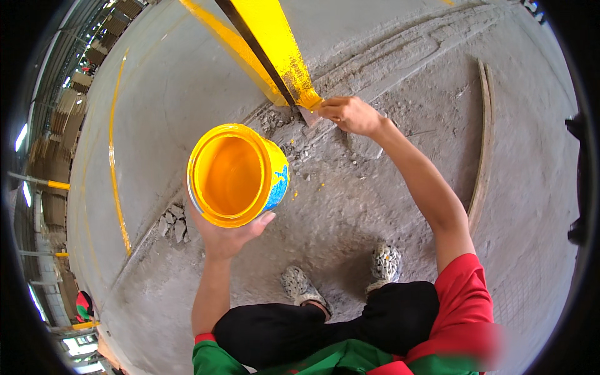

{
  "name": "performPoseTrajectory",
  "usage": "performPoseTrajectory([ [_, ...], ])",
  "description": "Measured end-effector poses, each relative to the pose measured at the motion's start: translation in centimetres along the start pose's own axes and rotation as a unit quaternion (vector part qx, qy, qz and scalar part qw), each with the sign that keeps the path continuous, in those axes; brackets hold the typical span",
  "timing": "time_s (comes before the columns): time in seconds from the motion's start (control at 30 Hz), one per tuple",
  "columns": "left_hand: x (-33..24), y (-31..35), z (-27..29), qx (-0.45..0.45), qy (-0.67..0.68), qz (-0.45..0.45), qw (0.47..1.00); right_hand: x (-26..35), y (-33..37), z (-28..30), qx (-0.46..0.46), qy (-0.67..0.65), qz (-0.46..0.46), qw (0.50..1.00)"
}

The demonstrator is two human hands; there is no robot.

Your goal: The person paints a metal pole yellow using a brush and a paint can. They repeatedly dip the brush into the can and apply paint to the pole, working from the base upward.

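Observation:
My left hand is wrapped round the lower part of a paint can, holding it up with its mouth toward me. Yellow paint shows inside, and the can's rim and side are smeared with it. My right hand is closed on a paintbrush; its handle is mostly hidden by the fingers. The yellow-coated bristles touch the foot of a steel post. Most of the post is bright yellow, patchy near the bottom, with a dark strip along it and a bare patch at the base.
Broken concrete rubble lies left of the can, with more bits round the post's foot. A long wooden strip rests on the floor at right. A yellow line runs along the left floor. Stacked brown sheets stand far left.

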State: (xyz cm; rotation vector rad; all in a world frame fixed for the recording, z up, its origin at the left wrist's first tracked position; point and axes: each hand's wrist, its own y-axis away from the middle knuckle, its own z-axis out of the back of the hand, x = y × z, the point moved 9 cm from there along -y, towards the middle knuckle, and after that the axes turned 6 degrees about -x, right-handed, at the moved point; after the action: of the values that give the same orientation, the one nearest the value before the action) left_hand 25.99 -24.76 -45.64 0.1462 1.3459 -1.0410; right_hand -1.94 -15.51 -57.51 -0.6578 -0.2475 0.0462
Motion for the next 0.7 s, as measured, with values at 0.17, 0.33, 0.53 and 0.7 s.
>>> performPoseTrajectory([
  [0.17, 0.8, 0.3, 0.1, 0.004, -0.037, 0.006, 0.999, 0.6, -5.4, 8.0, -0.114, 0.05, 0.075, 0.989],
  [0.33, 1.9, 0.2, -0.2, 0.016, -0.038, 0.018, 0.999, 3.8, -8.2, 17.1, -0.284, 0.064, 0.116, 0.95],
  [0.53, 2.6, 0.0, -0.4, 0.043, -0.052, 0.017, 0.998, 2.6, -5.2, 10.7, -0.257, 0.063, 0.076, 0.961],
  [0.7, 2.6, 0.4, -0.3, 0.034, -0.074, 0.004, 0.997, 0.0, 1.1, 0.4, -0.11, 0.016, 0.038, 0.993],
])
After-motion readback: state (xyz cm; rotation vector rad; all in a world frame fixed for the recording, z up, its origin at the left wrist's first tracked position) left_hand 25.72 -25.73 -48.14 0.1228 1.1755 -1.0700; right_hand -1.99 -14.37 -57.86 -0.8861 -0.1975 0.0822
